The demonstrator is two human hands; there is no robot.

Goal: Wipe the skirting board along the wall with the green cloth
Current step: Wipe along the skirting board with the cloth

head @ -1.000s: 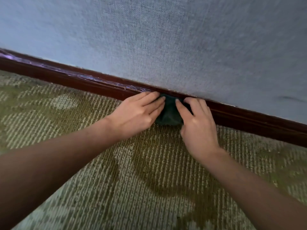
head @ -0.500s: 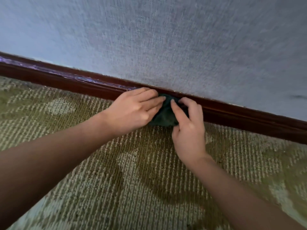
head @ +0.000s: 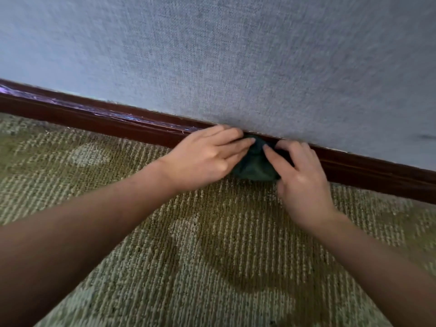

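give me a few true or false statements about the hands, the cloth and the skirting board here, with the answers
1. Both hands are on the green cloth. True: the left hand and the right hand press it from either side.
2. The cloth lies spread flat on the carpet. False: it is bunched up against the skirting board.
3. The skirting board is dark reddish brown. True.
4. The floor is bare wood. False: it is a patterned green carpet.
5. The person wears long sleeves. False: both forearms are bare.
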